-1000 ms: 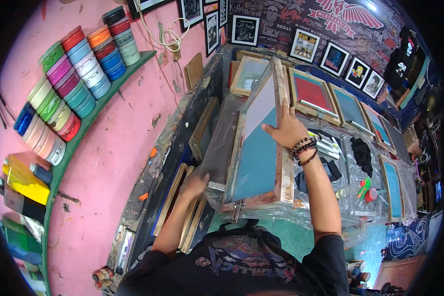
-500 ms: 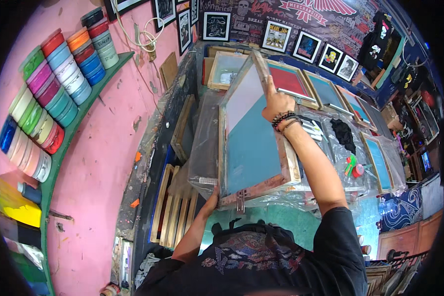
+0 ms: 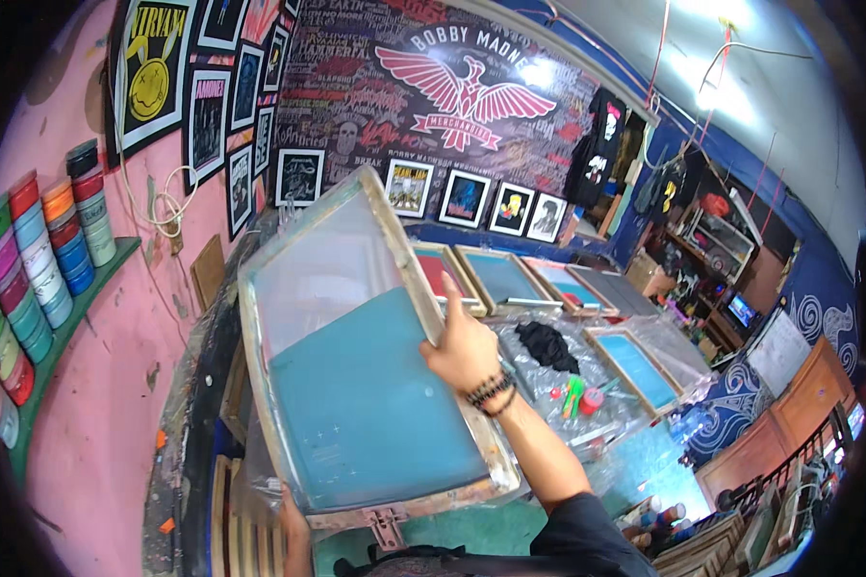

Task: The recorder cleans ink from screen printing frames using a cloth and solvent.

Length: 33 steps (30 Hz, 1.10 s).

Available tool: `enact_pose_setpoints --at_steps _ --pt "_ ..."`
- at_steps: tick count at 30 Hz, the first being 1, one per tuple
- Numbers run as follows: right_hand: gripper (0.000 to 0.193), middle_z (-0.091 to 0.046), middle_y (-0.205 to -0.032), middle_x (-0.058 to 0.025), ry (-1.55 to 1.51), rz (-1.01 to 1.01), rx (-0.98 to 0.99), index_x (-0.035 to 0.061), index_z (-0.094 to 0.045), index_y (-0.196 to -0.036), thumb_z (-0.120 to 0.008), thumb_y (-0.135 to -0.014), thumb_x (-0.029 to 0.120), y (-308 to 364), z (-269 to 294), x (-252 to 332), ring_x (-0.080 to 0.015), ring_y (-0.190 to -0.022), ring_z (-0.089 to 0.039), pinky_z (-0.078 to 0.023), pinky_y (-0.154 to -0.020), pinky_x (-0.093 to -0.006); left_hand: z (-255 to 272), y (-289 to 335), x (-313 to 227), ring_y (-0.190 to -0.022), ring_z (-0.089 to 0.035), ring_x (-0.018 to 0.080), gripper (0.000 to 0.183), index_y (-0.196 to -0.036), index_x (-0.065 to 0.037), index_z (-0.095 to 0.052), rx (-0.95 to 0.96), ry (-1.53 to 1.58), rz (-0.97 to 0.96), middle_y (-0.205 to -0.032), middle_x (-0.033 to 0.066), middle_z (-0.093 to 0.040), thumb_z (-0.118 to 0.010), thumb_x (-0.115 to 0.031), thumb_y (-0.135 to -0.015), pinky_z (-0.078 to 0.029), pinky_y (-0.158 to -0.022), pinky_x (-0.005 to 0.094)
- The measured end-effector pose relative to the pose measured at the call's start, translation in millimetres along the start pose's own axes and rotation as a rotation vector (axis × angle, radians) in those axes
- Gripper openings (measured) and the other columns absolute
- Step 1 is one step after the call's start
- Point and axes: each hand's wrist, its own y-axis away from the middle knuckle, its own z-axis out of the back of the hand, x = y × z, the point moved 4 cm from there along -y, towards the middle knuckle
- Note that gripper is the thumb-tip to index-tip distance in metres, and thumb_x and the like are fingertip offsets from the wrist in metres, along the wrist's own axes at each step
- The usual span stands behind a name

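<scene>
A wooden screen-printing frame [image 3: 375,394] is held up and tilted in front of me. Its mesh is teal across the lower part and pale, see-through above a slanted boundary. My right hand [image 3: 467,354] grips the right-hand rail, index finger stretched along the wood, thumb over the inner side. At the lower left corner, my left hand [image 3: 294,524] holds the frame from outside; most of its fingers are hidden. A metal hinge clamp [image 3: 387,529] shows at the frame's bottom edge.
Several other screens, one with teal mesh [image 3: 510,277], line the back of the plastic-covered table [image 3: 548,370]. A black cloth [image 3: 547,344] and a small red-lidded jar [image 3: 592,400] lie right of the frame. Paint tubs [image 3: 38,260] fill a green shelf along the left wall.
The view has tipped up, showing more wall and ceiling. The screen frame now appears larger and faces me more squarely. Both hands keep hold of it; the right hand sits lower along its rail.
</scene>
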Motion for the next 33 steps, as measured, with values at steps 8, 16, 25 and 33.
enact_pose_setpoints --at_steps 8,16,25,33 --pt "0.074 -0.072 -0.096 -0.0178 -0.277 -0.033 -0.385 0.0019 -0.040 -0.138 -0.079 -0.076 0.015 83 102 -123 -0.0337 -0.088 -0.072 -0.057 -0.078 -0.0402 -124 38 -43 -0.120 -0.051 0.0311 0.066 -0.126 0.008 -0.057 -0.092 -0.213 -0.255 -0.126 0.0231 -0.056 -0.043 -0.053 -0.105 -0.036 -0.107 0.0407" --pt "0.058 -0.058 -0.119 -0.0123 -0.298 0.010 -0.768 0.0042 -0.041 -0.128 -0.076 -0.083 0.000 181 198 -207 -0.0206 -0.112 -0.058 -0.047 -0.097 -0.0337 -262 30 -72 -0.132 -0.043 0.0400 0.061 -0.132 0.011 -0.051 0.087 -0.162 -0.646 -0.137 0.0294 -0.049 -0.042 -0.043 -0.107 -0.028 -0.114 0.0460" --pt "0.052 -0.062 -0.121 -0.0161 0.057 0.071 -1.163 0.0027 -0.043 -0.133 -0.073 -0.092 0.013 233 347 -154 -0.0189 -0.103 -0.062 -0.050 -0.088 -0.0299 -415 109 -274 -0.096 -0.059 0.0361 0.048 -0.112 0.007 -0.061 0.530 0.156 -1.051 -0.099 0.0192 -0.060 -0.051 -0.039 -0.102 -0.044 -0.087 0.0441" --pt "0.047 -0.066 -0.119 -0.0186 0.227 0.237 -1.277 -0.0031 -0.047 -0.132 -0.072 -0.095 0.014 233 478 -86 -0.0181 -0.106 -0.064 -0.048 -0.093 -0.0283 -468 175 -428 -0.083 -0.061 0.0301 0.051 -0.104 0.002 -0.065 0.719 0.173 -1.148 -0.086 0.0166 -0.061 -0.052 -0.048 -0.102 -0.047 -0.077 0.0424"
